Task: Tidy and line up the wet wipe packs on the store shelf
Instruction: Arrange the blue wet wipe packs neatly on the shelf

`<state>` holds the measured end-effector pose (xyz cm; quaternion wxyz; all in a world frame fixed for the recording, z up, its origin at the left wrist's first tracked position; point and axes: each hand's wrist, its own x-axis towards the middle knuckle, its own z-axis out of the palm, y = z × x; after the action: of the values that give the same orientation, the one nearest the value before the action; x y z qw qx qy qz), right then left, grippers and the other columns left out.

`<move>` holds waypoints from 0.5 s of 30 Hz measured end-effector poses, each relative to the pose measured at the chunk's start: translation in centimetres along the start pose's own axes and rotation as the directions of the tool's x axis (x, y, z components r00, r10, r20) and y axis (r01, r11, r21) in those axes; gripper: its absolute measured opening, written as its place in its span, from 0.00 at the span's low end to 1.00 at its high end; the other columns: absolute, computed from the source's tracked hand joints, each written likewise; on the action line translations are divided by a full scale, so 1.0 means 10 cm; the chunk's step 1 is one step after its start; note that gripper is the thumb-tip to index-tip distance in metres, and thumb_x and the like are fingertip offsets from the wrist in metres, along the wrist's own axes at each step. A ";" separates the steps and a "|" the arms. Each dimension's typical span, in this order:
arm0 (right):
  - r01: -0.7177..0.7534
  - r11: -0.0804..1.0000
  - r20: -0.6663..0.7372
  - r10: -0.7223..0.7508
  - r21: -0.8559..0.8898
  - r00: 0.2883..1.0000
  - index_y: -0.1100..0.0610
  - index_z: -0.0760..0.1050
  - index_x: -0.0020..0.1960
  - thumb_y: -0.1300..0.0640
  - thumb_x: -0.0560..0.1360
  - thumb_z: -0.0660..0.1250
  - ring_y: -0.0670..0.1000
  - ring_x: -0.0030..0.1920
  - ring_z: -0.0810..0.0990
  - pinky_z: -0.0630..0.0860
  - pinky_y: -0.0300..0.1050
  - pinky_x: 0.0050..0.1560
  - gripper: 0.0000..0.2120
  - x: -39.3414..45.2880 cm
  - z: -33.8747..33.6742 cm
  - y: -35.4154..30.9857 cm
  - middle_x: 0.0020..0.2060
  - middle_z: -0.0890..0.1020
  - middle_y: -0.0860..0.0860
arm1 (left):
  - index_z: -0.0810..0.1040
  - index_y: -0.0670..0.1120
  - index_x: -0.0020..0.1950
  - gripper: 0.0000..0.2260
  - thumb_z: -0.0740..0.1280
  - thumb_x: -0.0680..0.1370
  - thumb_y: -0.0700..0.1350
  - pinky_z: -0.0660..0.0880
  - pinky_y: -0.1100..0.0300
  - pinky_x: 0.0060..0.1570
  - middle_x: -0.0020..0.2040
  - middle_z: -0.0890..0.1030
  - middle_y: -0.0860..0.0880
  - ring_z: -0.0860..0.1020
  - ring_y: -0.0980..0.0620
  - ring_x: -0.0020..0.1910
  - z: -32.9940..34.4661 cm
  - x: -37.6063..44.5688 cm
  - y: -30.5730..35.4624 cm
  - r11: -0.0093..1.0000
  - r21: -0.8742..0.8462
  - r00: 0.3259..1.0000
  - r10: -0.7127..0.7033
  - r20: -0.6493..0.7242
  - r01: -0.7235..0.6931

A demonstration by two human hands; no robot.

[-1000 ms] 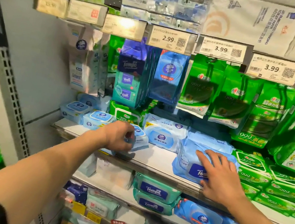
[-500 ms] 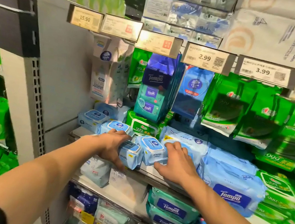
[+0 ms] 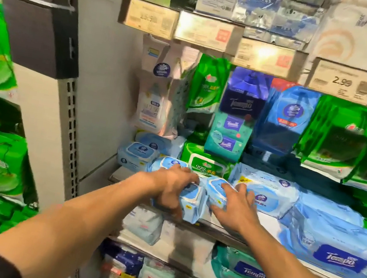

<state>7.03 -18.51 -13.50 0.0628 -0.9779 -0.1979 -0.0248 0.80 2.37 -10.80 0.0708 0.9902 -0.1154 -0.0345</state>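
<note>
While both arms reach toward the white shelf (image 3: 268, 223), the left hand (image 3: 173, 186) curls over a small light-blue wet wipe pack (image 3: 190, 202) at the shelf's front edge, thumb down its near side. Touching it on the right lies a second small blue pack (image 3: 216, 191), on which the right hand (image 3: 233, 207) rests with fingers spread and nearly straight. Behind them lies a green 999 pack (image 3: 206, 166); to the right sit a large pale-blue pack (image 3: 268, 195) and a blue Tempo pack (image 3: 337, 249).
</note>
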 end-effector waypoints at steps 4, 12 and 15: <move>0.004 0.995 -0.013 -0.006 -0.102 1.000 0.50 0.62 0.70 0.38 0.70 0.67 0.61 0.67 0.60 0.65 0.57 0.63 0.34 0.05 -0.04 -0.27 0.67 0.60 0.56 | 0.66 0.52 0.67 0.43 0.79 0.57 0.60 0.72 0.48 0.58 0.60 0.72 0.48 0.70 0.46 0.57 -0.15 -0.23 -0.36 1.000 -0.008 0.996 -0.020 -0.089 0.019; 0.049 0.985 0.067 -0.038 -0.164 0.997 0.49 0.58 0.72 0.40 0.74 0.64 0.61 0.69 0.59 0.65 0.63 0.61 0.32 0.16 -0.04 -0.32 0.69 0.61 0.55 | 0.66 0.48 0.72 0.45 0.80 0.59 0.57 0.71 0.51 0.63 0.65 0.72 0.46 0.72 0.44 0.62 -0.57 -0.43 -0.83 0.985 0.021 0.955 -0.162 -0.249 0.173; 0.081 0.985 0.069 -0.071 -0.149 0.995 0.49 0.55 0.73 0.45 0.76 0.64 0.61 0.70 0.57 0.64 0.64 0.62 0.31 0.17 0.00 -0.26 0.70 0.60 0.54 | 0.63 0.46 0.74 0.43 0.78 0.63 0.52 0.68 0.56 0.66 0.69 0.71 0.46 0.71 0.45 0.67 -0.48 -0.46 -0.96 0.973 -0.009 0.943 -0.224 -0.246 0.229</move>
<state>7.53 -15.47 -13.07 -0.0192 -0.9719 -0.2344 -0.0111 -1.11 13.29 -7.25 0.0701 0.9942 0.0085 0.0814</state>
